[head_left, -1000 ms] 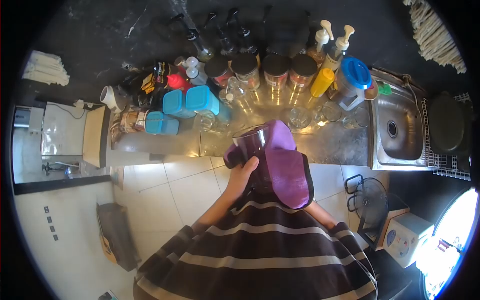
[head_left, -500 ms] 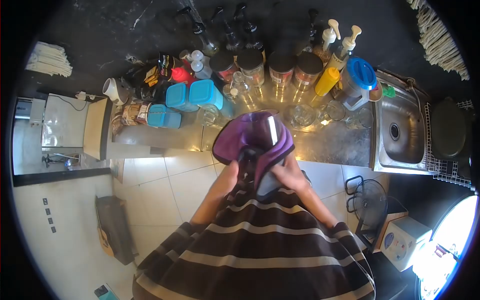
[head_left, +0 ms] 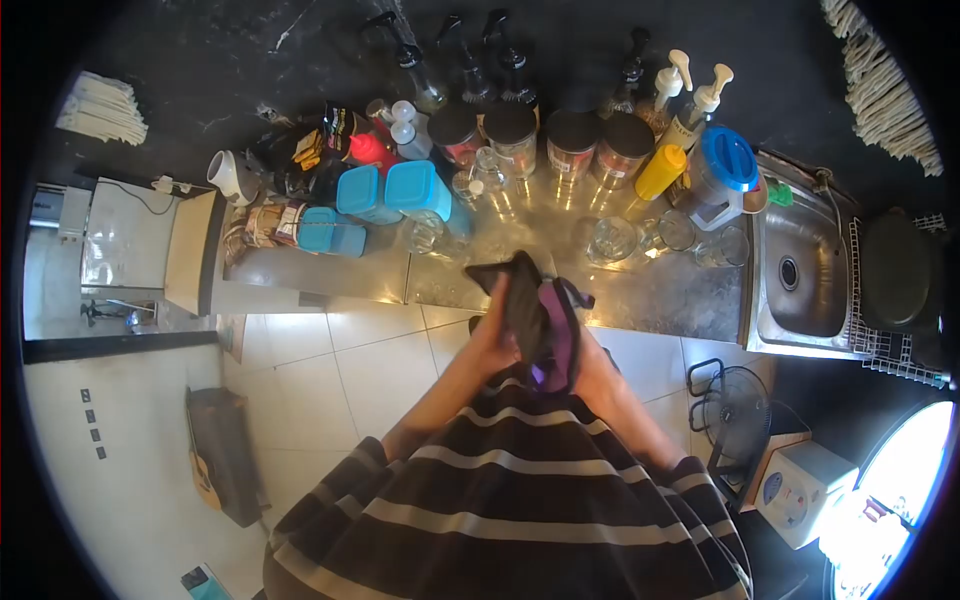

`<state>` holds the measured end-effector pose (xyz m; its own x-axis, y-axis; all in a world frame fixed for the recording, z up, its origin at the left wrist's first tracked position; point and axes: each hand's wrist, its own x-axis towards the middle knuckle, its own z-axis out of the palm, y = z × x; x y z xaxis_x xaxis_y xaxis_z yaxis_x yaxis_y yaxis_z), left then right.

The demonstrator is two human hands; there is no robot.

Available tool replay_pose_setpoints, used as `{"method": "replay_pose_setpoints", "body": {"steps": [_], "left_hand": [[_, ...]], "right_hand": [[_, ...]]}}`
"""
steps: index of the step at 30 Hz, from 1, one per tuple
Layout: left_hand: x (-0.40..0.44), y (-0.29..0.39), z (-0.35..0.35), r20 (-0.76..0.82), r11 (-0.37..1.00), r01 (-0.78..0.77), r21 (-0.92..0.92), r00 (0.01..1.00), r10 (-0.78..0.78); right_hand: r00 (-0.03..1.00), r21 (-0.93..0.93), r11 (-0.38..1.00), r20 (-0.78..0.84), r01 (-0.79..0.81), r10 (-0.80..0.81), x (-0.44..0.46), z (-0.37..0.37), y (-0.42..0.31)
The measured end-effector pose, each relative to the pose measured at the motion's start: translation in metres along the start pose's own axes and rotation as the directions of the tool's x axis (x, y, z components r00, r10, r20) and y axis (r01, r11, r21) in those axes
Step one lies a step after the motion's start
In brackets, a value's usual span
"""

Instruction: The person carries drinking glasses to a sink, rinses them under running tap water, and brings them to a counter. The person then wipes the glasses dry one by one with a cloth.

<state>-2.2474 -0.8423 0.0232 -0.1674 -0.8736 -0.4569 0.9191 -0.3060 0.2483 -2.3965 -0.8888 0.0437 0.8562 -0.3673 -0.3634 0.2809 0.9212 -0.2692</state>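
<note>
A purple cloth with a black underside and dark edging (head_left: pixel 562 335) is bunched between my two hands, in front of the counter edge. My left hand (head_left: pixel 492 345) grips its black side, thumb pointing up along it. On the other side, my right hand (head_left: pixel 592 362) is closed round the purple part, its fingers partly covered by the fabric. Any glass inside the folds is hidden from view. Just beyond the cloth lies the steel counter (head_left: pixel 480 290), with several clear glasses (head_left: pixel 612 240) standing on its right part.
Blue-lidded tubs (head_left: pixel 415 187), black-lidded jars (head_left: pixel 572 145), a yellow squeeze bottle (head_left: pixel 660 172) and a blue-lidded pitcher (head_left: pixel 722 175) line the counter's back. The sink (head_left: pixel 800 290) is at the right. A fan (head_left: pixel 735 410) stands on the floor.
The cloth has been turned and folded inward, so its black side now faces my left hand. The clear glass seen in it before no longer shows. Both hands remain on the cloth.
</note>
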Motion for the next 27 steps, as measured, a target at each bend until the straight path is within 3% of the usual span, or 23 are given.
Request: {"method": "replay_pose_setpoints", "body": {"steps": [1,2,3,5,6,8,10,11,13,14,15,17,21,22,23,24,25,27], "left_hand": [[0.01,-0.008,-0.017,-0.041,0.985,0.11,-0.134,0.992,-0.116],[0.044,-0.039,-0.083,-0.239,0.957,-0.153,0.245,0.948,0.212],[0.043,-0.039,-0.079,-0.245,0.961,-0.147,0.233,0.948,0.204],[0.036,-0.033,-0.057,0.023,0.965,0.13,-0.226,0.991,-0.129],[0.032,-0.033,-0.057,-0.061,0.962,0.146,-0.23,0.985,-0.164],[0.022,-0.026,-0.043,-0.144,0.97,0.145,-0.197,0.974,-0.175],[0.015,-0.017,-0.049,-0.254,0.988,0.152,-0.017,0.955,-0.151],[0.01,-0.013,-0.044,-0.151,0.997,0.073,-0.026,0.986,-0.076],[-0.007,-0.004,-0.041,-0.027,0.993,-0.003,-0.119,1.0,0.0],[-0.01,-0.004,-0.047,-0.101,0.996,-0.025,-0.09,0.995,0.016],[-0.013,-0.005,-0.055,-0.171,0.997,-0.045,-0.055,0.985,0.035],[-0.022,0.0,-0.049,-0.178,0.992,-0.124,0.012,0.976,0.124],[-0.039,0.016,-0.026,-0.187,0.944,-0.308,0.119,0.927,0.326],[-0.047,0.02,-0.006,-0.262,0.949,-0.309,0.064,0.912,0.314],[-0.053,0.023,0.01,-0.33,0.941,-0.314,0.127,0.881,0.339],[-0.056,0.027,0.018,-0.393,0.931,-0.312,0.188,0.845,0.363],[-0.056,0.035,0.008,-0.343,0.917,-0.215,0.336,0.879,0.332],[-0.045,0.031,-0.005,-0.234,0.756,-0.451,0.474,0.763,0.602]], "right_hand": [[0.998,0.046,0.999,-0.059,0.008,-0.005,0.009,-0.021,0.01],[0.993,0.092,0.996,-0.121,0.019,-0.007,0.014,-0.031,0.014],[0.991,0.092,0.996,-0.134,0.013,-0.001,0.013,-0.031,0.014],[0.966,0.105,0.994,-0.257,-0.017,0.043,0.011,-0.028,0.014],[0.961,0.105,0.994,-0.272,-0.027,0.054,0.009,-0.032,0.017],[0.997,0.042,0.998,-0.07,0.037,-0.034,0.004,-0.034,0.021],[0.875,-0.019,0.998,-0.482,-0.054,0.038,0.015,-0.014,0.018],[0.894,-0.256,0.966,-0.44,-0.037,-0.082,0.016,-0.01,0.02],[0.937,-0.761,0.639,-0.295,-0.113,-0.186,0.008,0.0,0.015],[0.956,-0.841,0.537,-0.104,0.063,-0.275,0.011,-0.004,0.021],[0.956,-0.838,0.542,-0.108,0.061,-0.275,0.012,-0.004,0.022],[0.963,-0.933,0.345,0.01,0.107,-0.27,0.015,-0.001,0.023],[0.92,-0.924,0.311,0.092,0.221,-0.38,0.02,0.011,0.026],[0.955,-0.99,0.13,0.019,0.061,-0.296,0.019,0.006,0.025],[0.97,-0.993,-0.073,-0.072,-0.091,-0.232,0.02,0.012,0.021],[0.956,-0.979,-0.176,-0.05,-0.105,-0.29,0.019,0.024,0.02],[0.955,-0.978,-0.185,-0.043,-0.101,-0.294,0.026,0.029,0.02],[0.77,-0.925,-0.319,0.356,0.209,-0.529,0.042,0.037,0.019]]}}
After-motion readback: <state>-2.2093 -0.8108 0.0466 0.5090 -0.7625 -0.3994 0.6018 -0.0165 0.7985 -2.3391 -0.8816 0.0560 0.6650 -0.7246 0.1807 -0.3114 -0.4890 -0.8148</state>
